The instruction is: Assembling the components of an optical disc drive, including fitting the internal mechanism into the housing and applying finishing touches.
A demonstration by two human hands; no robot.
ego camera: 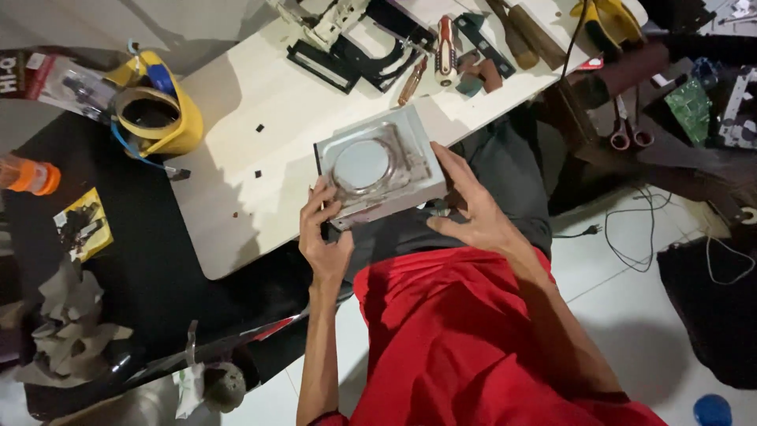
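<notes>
Fingers (pixel 315 207) of our left hand (pixel 322 241) curl around the near left corner of the grey metal drive casing (pixel 378 167), thumb and fingertips pinching its edge, while the fingers of our right hand (pixel 465 207) spread wide along its right side, clamping the box between both palms. We hold the casing at the near edge of the pale counter (pixel 236 134), partly over our lap, its flat top with the round stamped recess turned up toward us. Starting at the far left, we see an orange-capped bottle (pixel 30 175) and crumpled paper (pixel 67 323) on the dark surface, then a yellow container with tape rolls (pixel 154 118) at the counter's left end. A few small dark bits (pixel 259 173) lie loose on the counter near the casing; we cannot tell whether they are screws. Farther right along the back lie black plastic frames (pixel 363 55), a red-handled screwdriver (pixel 445 47) and other hand tools. Judging by that, we reckon some dismantling is already done, yet this casing looks closed, so opening it remains ahead. Beyond, to the right, scissors (pixel 628 130) and a green circuit board (pixel 691 106) rest.
</notes>
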